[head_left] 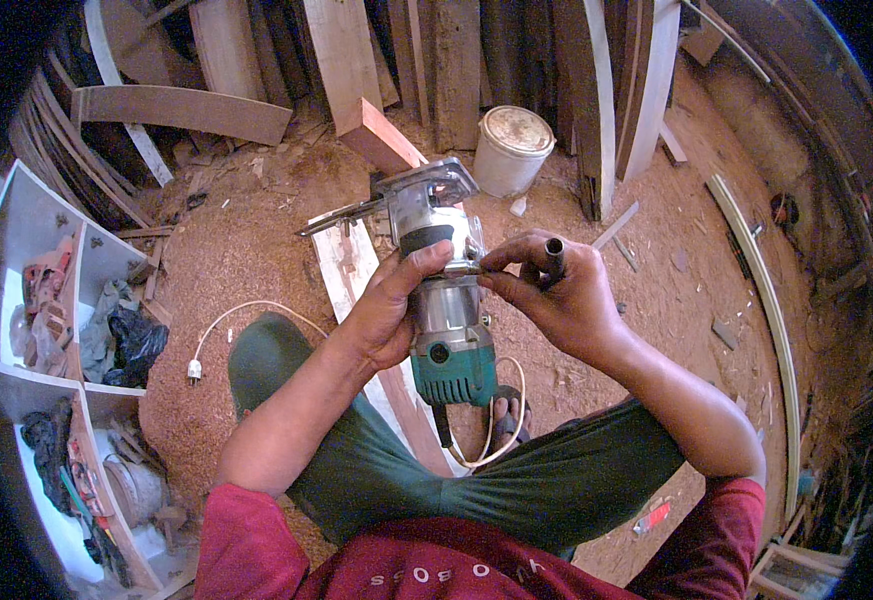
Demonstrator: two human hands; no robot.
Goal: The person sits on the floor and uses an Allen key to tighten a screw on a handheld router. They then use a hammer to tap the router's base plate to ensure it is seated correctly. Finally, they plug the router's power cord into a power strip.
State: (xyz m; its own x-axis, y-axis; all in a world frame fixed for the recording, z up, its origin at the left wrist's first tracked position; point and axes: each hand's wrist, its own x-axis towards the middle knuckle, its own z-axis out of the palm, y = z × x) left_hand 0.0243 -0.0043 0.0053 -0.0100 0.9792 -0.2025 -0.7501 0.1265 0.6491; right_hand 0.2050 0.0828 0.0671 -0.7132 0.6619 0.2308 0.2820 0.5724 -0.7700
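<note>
While boards (456,85) line the far edge of the sawdust-strewn floor (246,250), here's the green-and-silver router (453,372) above a plank (341,265), left grip (384,312) clasping its body, right grip (561,295) holding a dark tube (554,252).

Wooden planks (456,80) lean beyond a sawdust-strewn floor (241,235), with white shelving (1,300) at left.

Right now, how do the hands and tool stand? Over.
Left hand gripping router. Right hand at router's side, holding dark tube. Router held above plank, base end away from body. Nothing visible blocking either hand; plug on floor, left.
</note>
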